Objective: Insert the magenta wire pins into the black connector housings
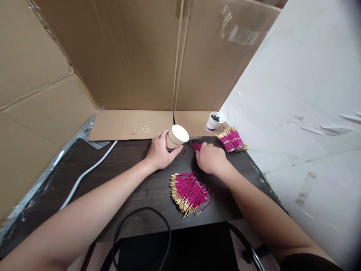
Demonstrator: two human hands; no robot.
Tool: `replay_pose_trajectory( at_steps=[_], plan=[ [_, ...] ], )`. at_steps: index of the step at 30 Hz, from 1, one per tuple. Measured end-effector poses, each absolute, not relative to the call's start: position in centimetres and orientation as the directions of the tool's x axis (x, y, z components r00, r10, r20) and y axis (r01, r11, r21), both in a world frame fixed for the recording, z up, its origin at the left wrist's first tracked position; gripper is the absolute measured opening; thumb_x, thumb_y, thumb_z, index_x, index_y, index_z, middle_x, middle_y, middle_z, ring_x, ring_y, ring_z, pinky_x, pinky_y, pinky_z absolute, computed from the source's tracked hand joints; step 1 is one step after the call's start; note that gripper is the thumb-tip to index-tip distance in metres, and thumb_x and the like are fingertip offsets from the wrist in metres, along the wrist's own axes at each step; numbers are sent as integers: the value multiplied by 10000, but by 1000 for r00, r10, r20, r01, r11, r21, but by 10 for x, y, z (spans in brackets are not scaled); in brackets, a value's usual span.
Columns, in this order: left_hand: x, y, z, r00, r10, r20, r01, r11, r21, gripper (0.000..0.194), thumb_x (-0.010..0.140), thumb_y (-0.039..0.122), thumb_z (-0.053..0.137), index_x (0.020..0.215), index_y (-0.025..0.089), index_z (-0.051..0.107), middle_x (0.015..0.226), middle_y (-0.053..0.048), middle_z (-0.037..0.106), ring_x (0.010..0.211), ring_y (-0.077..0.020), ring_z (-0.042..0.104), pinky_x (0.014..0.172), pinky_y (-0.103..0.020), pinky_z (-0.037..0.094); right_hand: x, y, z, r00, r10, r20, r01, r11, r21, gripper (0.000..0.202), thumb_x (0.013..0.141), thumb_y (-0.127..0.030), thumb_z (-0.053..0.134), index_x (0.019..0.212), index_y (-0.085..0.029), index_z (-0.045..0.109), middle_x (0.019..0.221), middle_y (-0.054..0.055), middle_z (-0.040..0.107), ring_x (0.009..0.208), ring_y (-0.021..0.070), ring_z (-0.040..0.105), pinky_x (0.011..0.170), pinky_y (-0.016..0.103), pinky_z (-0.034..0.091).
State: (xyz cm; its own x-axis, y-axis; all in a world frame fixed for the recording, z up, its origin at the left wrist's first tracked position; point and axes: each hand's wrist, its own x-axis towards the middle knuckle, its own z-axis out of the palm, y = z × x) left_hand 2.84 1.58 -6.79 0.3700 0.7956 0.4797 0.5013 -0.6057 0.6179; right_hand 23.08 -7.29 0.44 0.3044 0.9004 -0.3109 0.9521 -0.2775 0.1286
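Note:
My left hand [161,151] is wrapped round a beige paper cup [173,140], which tilts slightly to the right near the middle of the table. Beside it, my right hand [210,157] is closed on a bundle of magenta wires with black ends [195,144]. Those black ends point toward the cup but stay outside it. Closer to me, a fanned pile of short magenta wires with gold tips [188,190] lies on the dark table. What is inside the cup I cannot make out.
At the back right stands a white paper cup [212,124] with small black pieces inside. Bundled magenta wires [231,139] lie near it. A cardboard strip [121,126] holds a pale rubber band [145,129]. A white cable [84,174] runs along the left; a black cable [141,209] loops in front.

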Motion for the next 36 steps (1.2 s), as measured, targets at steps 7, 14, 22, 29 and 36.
replay_pose_trajectory(
  at_steps=[7,14,22,29,36],
  plan=[
    [27,16,-66,381,803,458,503,-596,626,618,953,520,840,1402,190,573,1358,-192,754,1321,-408,727,1175,-620,584,238,-70,6,250,908,-337,964,-199,178,625,1113,-371,210,1489,-4,547,1452,359,644,1332,380,759,1126,490,625],
    [27,16,-67,381,801,461,511,-598,618,623,947,517,854,1406,202,573,1342,-176,765,1303,-401,737,1162,-608,596,248,-63,4,245,899,-363,966,-197,166,583,1094,-367,272,1453,-14,568,1439,338,673,1348,387,751,1133,471,602],
    [27,17,-66,366,813,452,514,-582,630,610,948,500,847,1399,191,577,1323,-181,763,1283,-397,740,1152,-593,599,263,-60,0,180,921,-347,983,-156,96,547,1068,-373,305,1396,-40,590,1381,312,725,1262,395,771,1064,476,565],
    [22,29,-65,240,776,583,555,-602,573,552,938,515,864,1314,196,616,1345,-172,665,1348,-385,657,1210,-588,555,277,-56,0,128,939,-318,991,-129,17,539,1082,-435,287,1365,-94,593,1373,251,741,1194,341,765,1015,406,518],
    [8,57,-60,35,847,530,659,-418,625,646,905,501,926,1387,218,603,1381,-199,730,1341,-454,643,1171,-679,519,288,-55,6,93,965,-246,991,-114,-69,478,1107,-444,276,1246,-108,587,1302,237,738,963,198,672,873,313,377]
  ],
)
